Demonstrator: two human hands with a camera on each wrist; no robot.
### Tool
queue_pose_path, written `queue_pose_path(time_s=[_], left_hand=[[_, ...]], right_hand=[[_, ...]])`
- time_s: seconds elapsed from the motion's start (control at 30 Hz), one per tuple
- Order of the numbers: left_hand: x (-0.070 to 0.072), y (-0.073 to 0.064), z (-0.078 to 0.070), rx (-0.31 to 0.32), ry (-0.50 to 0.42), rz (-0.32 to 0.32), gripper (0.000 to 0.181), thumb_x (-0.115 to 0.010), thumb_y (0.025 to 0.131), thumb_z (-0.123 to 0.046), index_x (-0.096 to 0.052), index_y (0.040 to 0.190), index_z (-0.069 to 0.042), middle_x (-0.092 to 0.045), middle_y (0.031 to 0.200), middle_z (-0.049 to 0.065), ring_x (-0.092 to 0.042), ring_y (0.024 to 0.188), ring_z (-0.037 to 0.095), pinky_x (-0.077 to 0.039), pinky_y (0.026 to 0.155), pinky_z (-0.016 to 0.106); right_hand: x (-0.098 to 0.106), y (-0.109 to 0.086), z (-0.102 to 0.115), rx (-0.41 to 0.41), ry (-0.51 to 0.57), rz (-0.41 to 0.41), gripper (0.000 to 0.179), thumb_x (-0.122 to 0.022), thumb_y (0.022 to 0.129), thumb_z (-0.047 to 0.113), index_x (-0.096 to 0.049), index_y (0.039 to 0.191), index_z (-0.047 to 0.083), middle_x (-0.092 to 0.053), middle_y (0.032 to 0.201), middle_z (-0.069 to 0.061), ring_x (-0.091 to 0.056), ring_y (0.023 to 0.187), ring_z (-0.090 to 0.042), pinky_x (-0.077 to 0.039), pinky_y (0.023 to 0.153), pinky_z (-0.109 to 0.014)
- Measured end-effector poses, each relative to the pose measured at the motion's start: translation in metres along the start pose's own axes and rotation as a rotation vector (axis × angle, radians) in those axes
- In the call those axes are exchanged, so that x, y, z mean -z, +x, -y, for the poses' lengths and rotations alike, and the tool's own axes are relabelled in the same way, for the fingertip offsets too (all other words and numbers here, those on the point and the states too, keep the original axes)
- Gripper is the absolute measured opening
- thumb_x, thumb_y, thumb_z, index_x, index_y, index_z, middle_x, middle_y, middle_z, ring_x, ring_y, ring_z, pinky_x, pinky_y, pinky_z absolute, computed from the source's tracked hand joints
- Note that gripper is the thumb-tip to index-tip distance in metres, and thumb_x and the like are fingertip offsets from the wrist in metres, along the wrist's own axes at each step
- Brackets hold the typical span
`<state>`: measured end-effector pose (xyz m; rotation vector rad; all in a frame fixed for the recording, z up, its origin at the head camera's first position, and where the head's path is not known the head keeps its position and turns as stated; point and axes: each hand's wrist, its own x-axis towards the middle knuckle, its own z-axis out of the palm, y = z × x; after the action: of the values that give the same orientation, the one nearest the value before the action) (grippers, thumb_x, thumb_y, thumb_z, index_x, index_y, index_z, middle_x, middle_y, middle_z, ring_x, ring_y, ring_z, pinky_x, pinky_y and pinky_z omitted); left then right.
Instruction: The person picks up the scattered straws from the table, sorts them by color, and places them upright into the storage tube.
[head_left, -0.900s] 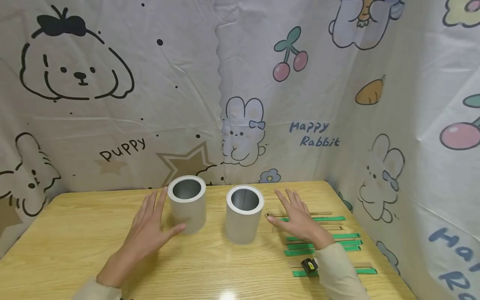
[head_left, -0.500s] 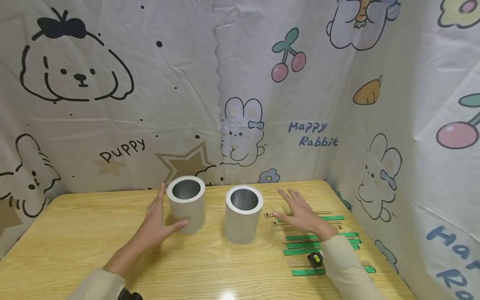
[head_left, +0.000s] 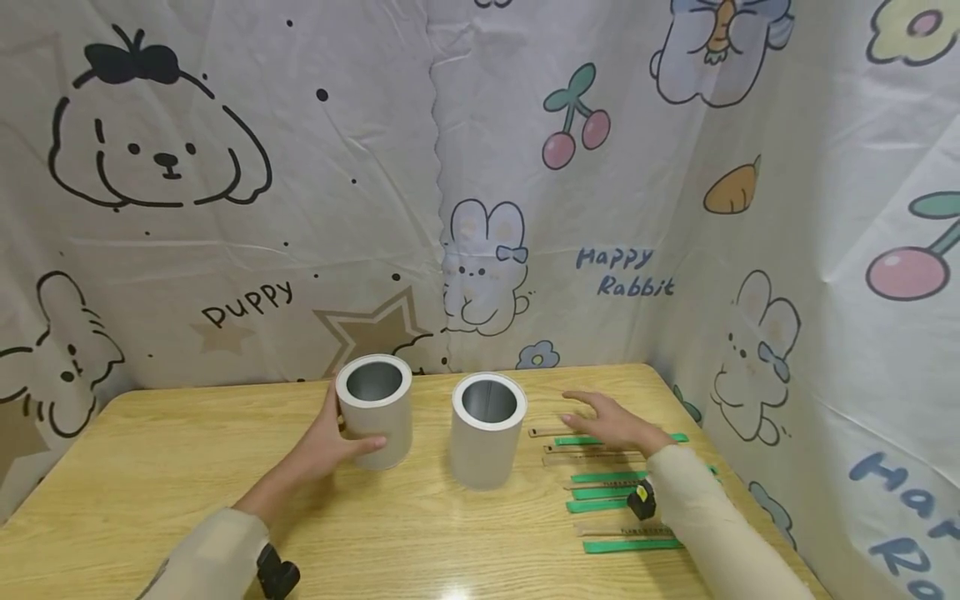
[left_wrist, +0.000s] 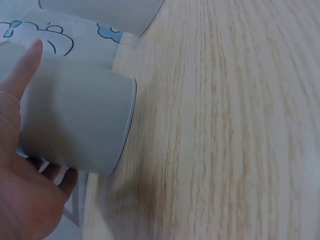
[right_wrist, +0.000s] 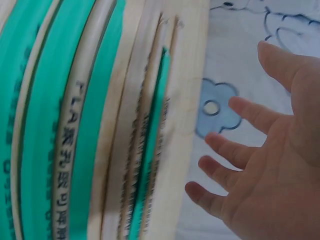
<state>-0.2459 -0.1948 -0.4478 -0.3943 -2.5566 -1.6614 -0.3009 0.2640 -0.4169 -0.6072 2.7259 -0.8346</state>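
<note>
The white canister (head_left: 386,423) is clasped by the left hand (head_left: 324,450), curled fingertips (left_wrist: 69,181) being revealed only in the left wrist view. Behind it the table's far edge (head_left: 600,372) is near. To its right, past a gap, a second canister (head_left: 485,457) is seen; farther, above strips (head_left: 600,505), nothing is held by the spread right hand (head_left: 611,422).

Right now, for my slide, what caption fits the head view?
Left hand holds left canister; right canister stands apart; right hand is open near strips.

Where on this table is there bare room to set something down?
Bare table lies left of the left grip, and on the near side of the left cup and right cup, between the left sleeve and the straws. A narrow gap separates the cups. Crowded: the right side, where straws lie below the right grip and right sleeve.
</note>
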Motion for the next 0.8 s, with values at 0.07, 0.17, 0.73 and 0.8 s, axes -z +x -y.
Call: queue_pose_path(time_s=[0.07,0.17,0.73,0.8], left_hand=[[0.000,0.001,0.000,0.017,-0.010,0.005,0.121,-0.087,0.079,-0.021,0.002,0.162,-0.019,-0.025,0.162,0.022,-0.029,0.147,0.050,-0.027,0.115,0.072],[0.001,0.003,0.002,0.027,-0.031,0.011,0.119,-0.087,0.079,-0.019,-0.002,0.162,-0.019,-0.028,0.161,0.022,-0.031,0.147,0.049,-0.028,0.115,0.071],[-0.006,0.010,0.021,0.054,-0.094,0.038,0.122,-0.091,0.072,-0.014,-0.006,0.160,-0.011,-0.033,0.157,0.023,-0.035,0.144,0.047,-0.023,0.119,0.064],[-0.007,0.011,0.022,0.052,-0.100,0.035,0.121,-0.092,0.072,-0.013,-0.008,0.159,-0.012,-0.034,0.156,0.022,-0.036,0.144,0.047,-0.024,0.119,0.064]], right_hand=[[0.001,0.004,-0.008,-0.011,0.041,0.031,0.061,-0.051,0.106,0.034,-0.038,0.153,-0.002,-0.034,0.158,-0.032,-0.029,0.145,-0.057,-0.031,0.112,-0.073],[0.002,0.010,-0.020,-0.020,0.072,0.052,0.059,-0.053,0.106,0.032,-0.041,0.151,-0.002,-0.037,0.155,-0.033,-0.034,0.141,-0.058,-0.034,0.110,-0.072],[0.005,0.016,-0.042,0.000,0.075,0.047,0.042,-0.061,0.102,0.018,-0.059,0.136,-0.005,-0.061,0.135,-0.030,-0.059,0.122,-0.046,-0.053,0.099,-0.054],[0.007,0.017,-0.043,0.000,0.084,0.050,0.040,-0.062,0.101,0.016,-0.060,0.134,-0.006,-0.060,0.136,-0.030,-0.059,0.123,-0.047,-0.052,0.100,-0.055]])
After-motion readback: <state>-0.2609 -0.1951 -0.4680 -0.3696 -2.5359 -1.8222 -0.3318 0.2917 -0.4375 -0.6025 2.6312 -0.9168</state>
